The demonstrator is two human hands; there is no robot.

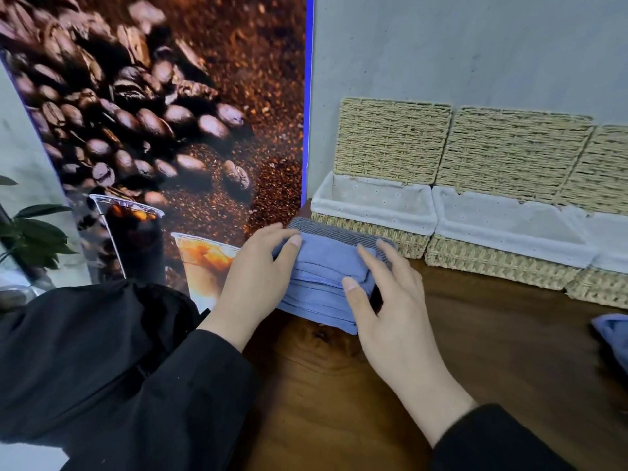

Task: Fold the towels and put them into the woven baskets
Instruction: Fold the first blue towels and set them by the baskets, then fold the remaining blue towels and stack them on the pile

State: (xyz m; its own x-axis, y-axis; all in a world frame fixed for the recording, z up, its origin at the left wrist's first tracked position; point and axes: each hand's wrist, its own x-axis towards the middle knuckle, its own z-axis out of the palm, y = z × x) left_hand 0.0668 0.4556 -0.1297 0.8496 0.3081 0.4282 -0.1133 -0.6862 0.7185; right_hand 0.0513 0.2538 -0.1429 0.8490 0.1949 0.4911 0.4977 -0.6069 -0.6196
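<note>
A stack of folded blue cloth towels (323, 277) sits on the dark brown wooden worktop (475, 351), just in front of the leftmost lidded woven straw basket with white fabric lining (373, 212). The left hand (255, 277) cups the stack's left side, thumb on top, its grip grasping the towels. The right hand (384, 300) grasps the right side the same way. A second lined woven basket (509, 239) stands beside the first. Another crumpled blue cloth (611, 331) lies at the right edge.
</note>
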